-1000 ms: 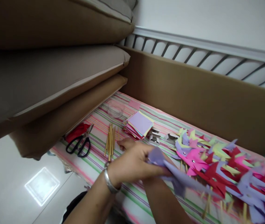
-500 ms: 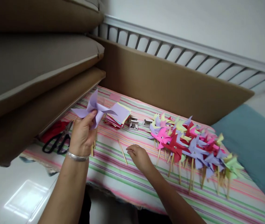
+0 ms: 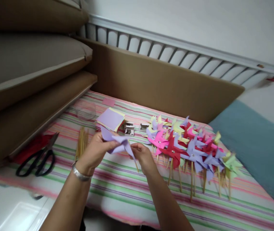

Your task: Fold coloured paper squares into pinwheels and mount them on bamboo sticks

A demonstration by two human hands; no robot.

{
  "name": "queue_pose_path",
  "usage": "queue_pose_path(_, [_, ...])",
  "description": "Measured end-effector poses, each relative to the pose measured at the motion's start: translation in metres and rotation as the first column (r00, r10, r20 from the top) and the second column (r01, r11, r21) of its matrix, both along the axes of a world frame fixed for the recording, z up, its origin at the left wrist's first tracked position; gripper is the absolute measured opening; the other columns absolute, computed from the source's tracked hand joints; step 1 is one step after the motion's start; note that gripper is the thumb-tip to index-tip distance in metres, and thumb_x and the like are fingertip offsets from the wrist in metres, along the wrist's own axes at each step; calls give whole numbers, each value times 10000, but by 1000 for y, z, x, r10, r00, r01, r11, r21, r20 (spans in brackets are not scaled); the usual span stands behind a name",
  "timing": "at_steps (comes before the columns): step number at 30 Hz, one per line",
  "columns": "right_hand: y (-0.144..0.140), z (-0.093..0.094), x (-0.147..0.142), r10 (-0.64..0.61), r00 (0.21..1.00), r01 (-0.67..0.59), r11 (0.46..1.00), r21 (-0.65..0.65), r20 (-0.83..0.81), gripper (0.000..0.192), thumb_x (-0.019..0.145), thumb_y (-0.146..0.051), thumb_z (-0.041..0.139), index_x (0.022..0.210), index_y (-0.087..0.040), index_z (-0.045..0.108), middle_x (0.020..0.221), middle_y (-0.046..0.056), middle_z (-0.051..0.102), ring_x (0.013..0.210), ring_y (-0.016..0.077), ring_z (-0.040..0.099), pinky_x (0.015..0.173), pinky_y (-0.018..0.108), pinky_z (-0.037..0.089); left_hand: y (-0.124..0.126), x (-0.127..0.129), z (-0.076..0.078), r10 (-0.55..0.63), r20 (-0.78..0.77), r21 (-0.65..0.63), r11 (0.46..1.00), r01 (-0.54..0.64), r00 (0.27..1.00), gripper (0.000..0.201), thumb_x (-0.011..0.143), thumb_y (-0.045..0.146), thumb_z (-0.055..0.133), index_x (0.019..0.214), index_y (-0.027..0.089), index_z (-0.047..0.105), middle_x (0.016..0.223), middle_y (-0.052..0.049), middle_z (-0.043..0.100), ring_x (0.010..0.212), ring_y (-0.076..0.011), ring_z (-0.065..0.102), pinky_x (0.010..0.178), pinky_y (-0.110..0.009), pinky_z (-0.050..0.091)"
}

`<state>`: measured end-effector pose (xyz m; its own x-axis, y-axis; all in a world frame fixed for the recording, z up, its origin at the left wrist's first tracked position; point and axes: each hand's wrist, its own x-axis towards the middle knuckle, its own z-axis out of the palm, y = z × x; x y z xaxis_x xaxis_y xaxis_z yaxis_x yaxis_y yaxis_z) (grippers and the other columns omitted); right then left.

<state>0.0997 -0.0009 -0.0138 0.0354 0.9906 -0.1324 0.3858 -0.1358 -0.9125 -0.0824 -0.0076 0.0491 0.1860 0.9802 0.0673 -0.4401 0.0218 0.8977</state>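
Head view — both hands (image 3: 95, 150) (image 3: 143, 156) pinch a purple pinwheel (image 3: 117, 142).

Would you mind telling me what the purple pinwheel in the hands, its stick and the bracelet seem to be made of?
The purple pinwheel, held in the left hand, looks like thin matte coloured paper: its blades fold and curl softly. The stick, under the right hand, seems to be bare pale wood or bamboo, slim and unpainted. The bracelet looks like polished silvery metal, as it catches bright highlights.

Striped cloth (image 3: 132, 189) strewn with craft supplies.
Black scissors (image 3: 36, 158) at 9 o'clock, bare sticks (image 3: 81, 146) beside them, paper squares (image 3: 110, 119) near centre, finished pinwheels (image 3: 187, 144) at 3 o'clock, brown cardboard (image 3: 161, 83) at 12.
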Motion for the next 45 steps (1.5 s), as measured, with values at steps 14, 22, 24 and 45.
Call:
queue_pose_path(14, [-31,45,49,32,842,13,997,79,-538,161,666,-303,730,770,-187,688,796,28,696,752,163,623,678,257,457,1,60,-7,35,-495,426,881,207,868,10,738,200,680,743,200,689,784,-14,703,773,-151,634,1045,-403,283])
queue_pose_path(22, [-31,50,52,24,839,40,994,106,-543,111,692,-306,704,740,-206,695,741,3,686,693,144,608,644,241,452,1,64,-13,272,-440,647,756,93,856,80,750,202,658,807,243,696,762,-8,698,736,-157,634,1027,-473,337])
queue_pose_path(24, [-32,51,51,44,858,26,991,128,-512,116,708,-313,685,755,-208,701,776,19,691,729,163,617,671,261,465,1,63,-13,308,-434,660,749,66,847,100,751,186,649,812,250,696,765,-7,699,738,-160,634,1028,-481,337])
queue_pose_path(45, [-36,54,37,142,928,-32,952,306,-345,126,711,-206,627,798,-240,712,776,11,622,732,155,601,648,255,452,-4,50,-13,363,-418,672,741,14,833,87,747,177,651,785,248,682,752,-9,709,734,-168,643,1027,-483,324])
